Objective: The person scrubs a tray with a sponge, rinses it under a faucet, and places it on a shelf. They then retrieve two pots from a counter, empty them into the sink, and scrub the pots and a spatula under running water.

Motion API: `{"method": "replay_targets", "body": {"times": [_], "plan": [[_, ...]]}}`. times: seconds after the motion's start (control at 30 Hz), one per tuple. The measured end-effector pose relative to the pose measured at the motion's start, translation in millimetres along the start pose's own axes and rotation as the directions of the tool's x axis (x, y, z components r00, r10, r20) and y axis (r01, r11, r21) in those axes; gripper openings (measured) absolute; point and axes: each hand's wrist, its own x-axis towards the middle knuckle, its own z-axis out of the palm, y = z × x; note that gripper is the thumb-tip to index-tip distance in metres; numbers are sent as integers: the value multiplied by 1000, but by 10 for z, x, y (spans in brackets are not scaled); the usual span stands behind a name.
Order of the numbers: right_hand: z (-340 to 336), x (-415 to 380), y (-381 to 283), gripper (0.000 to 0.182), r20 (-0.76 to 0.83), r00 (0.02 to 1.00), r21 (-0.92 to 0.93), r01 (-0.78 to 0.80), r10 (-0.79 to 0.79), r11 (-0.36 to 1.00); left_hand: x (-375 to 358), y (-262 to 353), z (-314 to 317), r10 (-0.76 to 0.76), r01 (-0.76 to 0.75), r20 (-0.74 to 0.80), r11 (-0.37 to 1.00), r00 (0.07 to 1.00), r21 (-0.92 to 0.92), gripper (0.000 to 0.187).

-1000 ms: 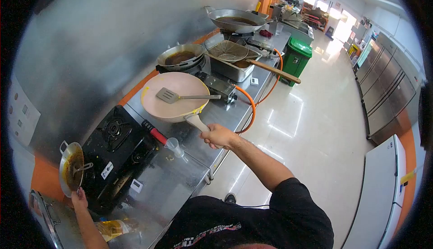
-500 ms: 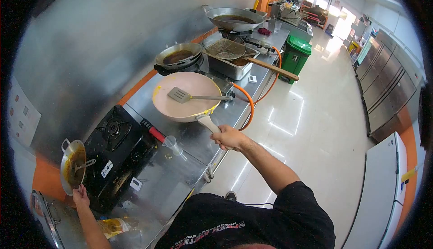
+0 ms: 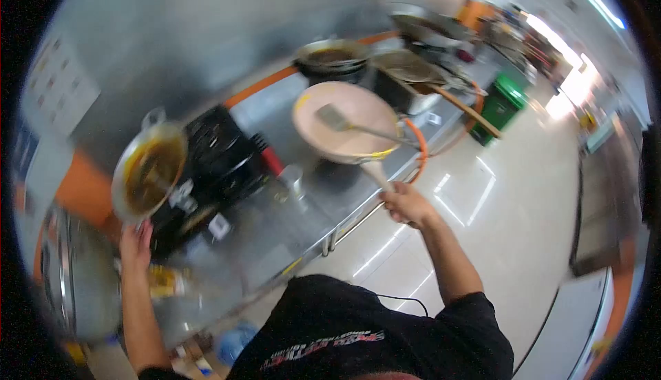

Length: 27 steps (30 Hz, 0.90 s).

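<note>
My right hand (image 3: 409, 205) is closed round the pale handle of a cream frying pan (image 3: 354, 135). A grey slotted spatula (image 3: 334, 118) lies in this pan, and yellow residue marks its rim. At the left, my left hand (image 3: 137, 241) grips the near edge or handle of a metal wok (image 3: 121, 187); the exact hold is blurred. Brown oily liquid (image 3: 155, 163) and a utensil, perhaps a spoon, are inside the wok. Beside it stands a black gas stove (image 3: 227, 152). The frying pan is above the steel counter (image 3: 275, 225).
A red-handled tool (image 3: 272, 162) and a clear plastic cup (image 3: 292, 179) lie near the stove, with a small white timer (image 3: 219, 226) in front. Further back are another wok (image 3: 332, 56), a long-handled strainer (image 3: 413, 68), an orange hose (image 3: 418, 147) and a green bin (image 3: 500, 108).
The camera view has swung left, so the scene sits further right. The wok in my left hand looks larger and closer. Both hands keep their holds.
</note>
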Motion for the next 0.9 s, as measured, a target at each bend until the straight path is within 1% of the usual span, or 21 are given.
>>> {"method": "replay_targets", "body": {"times": [0.03,0.07,0.1,0.17,0.2,0.27,0.3,0.37,0.4,0.43,0.5,0.53,0.6,0.63,0.7,0.73,0.8,0.83,0.87,0.9], "plan": [[-70,27,74,19,4,1000,-14,27,-27,1000,-112,-74,-41,28,-27,-25,999,999,32,29],[-91,-43,12,19,49,999,-24,19,-18,1000,-404,-21,176,-19,17,-107,1000,994,-26,27],[-123,-159,-119,19,90,996,-37,18,-15,999,-644,-51,292,19,-20,-98,1000,995,-16,26],[-194,-258,-189,17,109,994,-80,19,-10,997,-1072,-98,389,-2,11,-166,999,986,51,27],[-285,-278,-200,17,149,989,-113,23,-6,993,-1288,-162,431,4,3,-213,1000,977,29,27],[-448,-360,-161,15,150,988,-156,62,-39,986,-1756,-205,521,-24,30,-171,999,985,35,27],[-511,-433,-220,15,181,983,-170,58,-26,984,-1988,-211,579,-22,29,-207,999,978,30,27],[-583,-573,-294,15,203,978,-161,88,-54,983,-2437,-256,631,-69,66,-203,998,977,-21,24],[-641,-597,-279,15,187,981,-196,88,-51,977,-2659,-280,642,-73,67,-222,997,972,-35,22],[-632,-700,-313,15,226,973,-209,98,-49,973,-2871,-318,626,-60,50,-259,998,964,-44,22],[-597,-987,-458,16,218,974,-280,127,-66,952,-3268,-395,561,-97,80,-253,994,963,-76,23],[-618,-1067,-475,16,264,962,-289,143,-65,947,-3457,-447,563,-79,56,-296,995,952,-84,23],[-642,-1247,-398,19,199,975,-334,158,-94,929,-3880,-579,476,-42,27,-265,998,963,-60,24],[-635,-1335,-355,19,240,966,-336,177,-98,925,-4097,-617,430,-22,3,-300,998,954,-63,24],[-662,-1580,-229,21,330,929,-311,272,-165,911,-4630,-784,329,2,-23,-324,998,946,-60,22],[-644,-1734,-187,20,372,913,-329,299,-168,896,-4917,-879,274,25,-57,-352,995,936,-83,19],[-578,-1887,-229,21,416,894,-308,311,-167,899,-5360,-947,266,31,-80,-417,992,908,-100,19],[-502,-2045,-148,22,432,884,-284,322,-179,903,-5675,-1032,168,35,-99,-453,988,891,-118,18],[-385,-2273,4,21,479,856,-294,365,-195,883,-6047,-1121,48,56,-129,-469,984,882,-125,22],[-262,-2413,169,21,516,838,-298,369,-177,881,-6361,-1235,-88,57,-140,-507,982,860,-126,22]]}}
